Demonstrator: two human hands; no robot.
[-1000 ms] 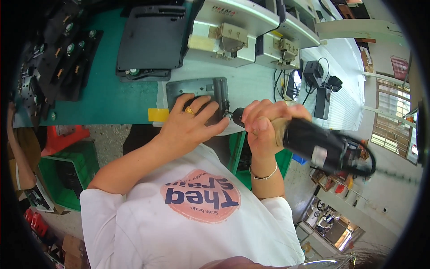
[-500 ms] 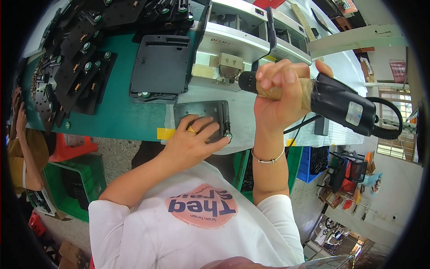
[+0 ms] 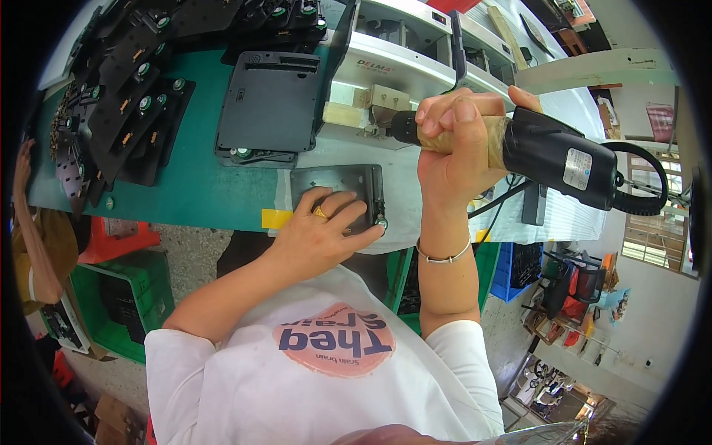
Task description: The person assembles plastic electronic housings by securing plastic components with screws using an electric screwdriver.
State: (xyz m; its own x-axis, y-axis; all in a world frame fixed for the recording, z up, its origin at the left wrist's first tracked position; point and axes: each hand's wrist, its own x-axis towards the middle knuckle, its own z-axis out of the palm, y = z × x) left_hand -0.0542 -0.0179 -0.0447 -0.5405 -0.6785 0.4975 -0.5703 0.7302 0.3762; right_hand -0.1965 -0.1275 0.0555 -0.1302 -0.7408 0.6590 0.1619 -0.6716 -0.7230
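1. The panel (image 3: 319, 178) lies flat near the table's front edge, on the white sheet (image 3: 337, 153), just in front of the stack (image 3: 271, 104).
2. The left hand (image 3: 315, 231) rests on it from above, fingers spread and slightly bent, not closed round anything; the thumb reaches the round part (image 3: 382, 223) at the panel's near right corner.
3. The panel looks thin, light and stiff, probably plastic. Its smooth face may slide under a sideways push, so a flat palm or spread fingertips should steady it well; for lifting, the long outer edges seem the better hold.
4. The round part and the fittings along the right edge look the most fragile; pressure there is best kept light.
5. The right hand (image 3: 461, 144) is clamped round the driver (image 3: 560, 159), on its tan wrap (image 3: 495, 141), with the nose at the machine's (image 3: 404, 78) front block; whether they touch, I cannot tell.
6. The driver is rigid and probably the heavier thing, its bulk behind the fist, so it may tip backward. The wrap likely grips better than the bare black body, and the cable loop (image 3: 653, 148) may tug.
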